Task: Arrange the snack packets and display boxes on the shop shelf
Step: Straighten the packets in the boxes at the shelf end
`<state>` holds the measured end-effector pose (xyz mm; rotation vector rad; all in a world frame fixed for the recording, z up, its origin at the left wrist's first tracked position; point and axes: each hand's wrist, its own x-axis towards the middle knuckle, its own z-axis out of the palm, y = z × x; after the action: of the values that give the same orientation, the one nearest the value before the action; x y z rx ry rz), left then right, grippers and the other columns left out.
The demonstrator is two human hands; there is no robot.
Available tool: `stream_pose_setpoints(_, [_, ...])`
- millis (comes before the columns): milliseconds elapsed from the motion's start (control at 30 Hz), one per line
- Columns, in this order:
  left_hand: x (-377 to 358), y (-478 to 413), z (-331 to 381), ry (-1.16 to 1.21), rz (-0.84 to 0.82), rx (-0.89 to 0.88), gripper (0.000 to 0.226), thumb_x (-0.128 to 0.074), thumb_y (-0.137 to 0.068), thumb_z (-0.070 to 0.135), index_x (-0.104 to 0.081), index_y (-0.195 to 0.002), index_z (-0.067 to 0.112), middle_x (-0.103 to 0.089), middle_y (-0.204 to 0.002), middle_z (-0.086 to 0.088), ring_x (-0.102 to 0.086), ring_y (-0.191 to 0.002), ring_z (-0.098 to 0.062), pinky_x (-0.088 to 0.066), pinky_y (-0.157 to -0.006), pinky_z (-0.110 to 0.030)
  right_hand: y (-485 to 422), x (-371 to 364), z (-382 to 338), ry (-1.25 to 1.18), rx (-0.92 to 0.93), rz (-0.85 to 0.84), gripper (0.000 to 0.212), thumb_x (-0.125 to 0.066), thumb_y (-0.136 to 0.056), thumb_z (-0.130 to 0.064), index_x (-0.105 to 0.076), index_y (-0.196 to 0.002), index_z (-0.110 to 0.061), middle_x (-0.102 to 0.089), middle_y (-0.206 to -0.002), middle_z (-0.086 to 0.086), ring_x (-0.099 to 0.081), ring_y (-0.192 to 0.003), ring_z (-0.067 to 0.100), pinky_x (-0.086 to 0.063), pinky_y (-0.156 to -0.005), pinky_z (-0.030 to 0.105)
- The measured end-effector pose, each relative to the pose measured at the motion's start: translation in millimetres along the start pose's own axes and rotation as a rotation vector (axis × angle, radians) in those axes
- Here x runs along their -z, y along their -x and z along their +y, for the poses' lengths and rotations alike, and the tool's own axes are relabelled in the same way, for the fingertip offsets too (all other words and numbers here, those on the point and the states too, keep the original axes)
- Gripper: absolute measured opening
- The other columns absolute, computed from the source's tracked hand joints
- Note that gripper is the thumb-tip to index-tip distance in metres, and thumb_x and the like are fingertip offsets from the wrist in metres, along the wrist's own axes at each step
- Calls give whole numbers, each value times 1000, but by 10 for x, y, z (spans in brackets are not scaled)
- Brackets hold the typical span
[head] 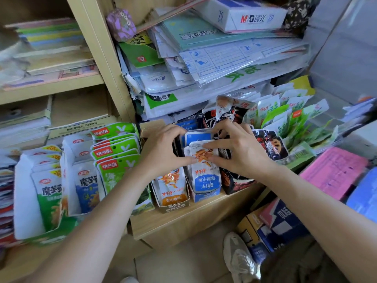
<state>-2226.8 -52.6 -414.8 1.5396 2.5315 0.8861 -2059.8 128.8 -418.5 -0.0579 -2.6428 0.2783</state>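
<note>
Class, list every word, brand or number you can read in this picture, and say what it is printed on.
"M&G 晨光", "70": white box, top right.
"魔芋", cut off: green-and-white packets, far left.
Upside-down print on the blue packets: too blurred to read.

Two hands (163,148) (242,154), one orange-fronted box (174,204), one blue-fronted box (206,194), one M&G carton (253,17), one purple pouch (121,24), one grey shoe (238,260).
</note>
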Motion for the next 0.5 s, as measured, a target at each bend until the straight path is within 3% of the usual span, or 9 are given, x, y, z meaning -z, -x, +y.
stream_pose_setpoints(167, [-125, -14, -13, -166, 149, -48, 65, -85, -66, 55, -61, -114, 18, -57, -116, 7, -54, -103, -15, -44, -85, -33, 75, 28, -48, 68, 59, -77, 66, -71, -70, -72, -68, -124, -33, -49, -141, -3, -49, -122, 20, -37, -97, 45])
stream_pose_setpoints(267, [-126, 4, -2, -192, 171, -48, 64, -84, -67, 53, -58, -115, 19, -56, -114, 7, -54, -100, -14, -46, -86, -36, 106, 11, -41, 143, 56, -155, 70, -73, -66, -72, -65, -127, -37, -42, -152, -5, -47, -126, 21, -36, -102, 47])
stream_pose_setpoints(400, [-76, 108, 24, -126, 116, -186, 80, -75, -73, 52, -46, -143, 27, -48, -140, 9, -47, -128, -14, -39, -107, -43, 56, -63, 17, 215, 72, -183, 65, -78, -67, -57, -64, -127, -37, -41, -155, -10, -51, -123, 22, -37, -101, 48])
stream_pose_setpoints(500, [-146, 235, 111, -276, 35, -228, 103, -69, -67, 71, -34, -155, 30, -30, -158, 10, -34, -142, -16, -29, -116, -40, 24, -108, 43, 203, 94, -160, 66, -77, -68, -54, -63, -130, -36, -44, -153, -11, -52, -123, 21, -37, -101, 48])
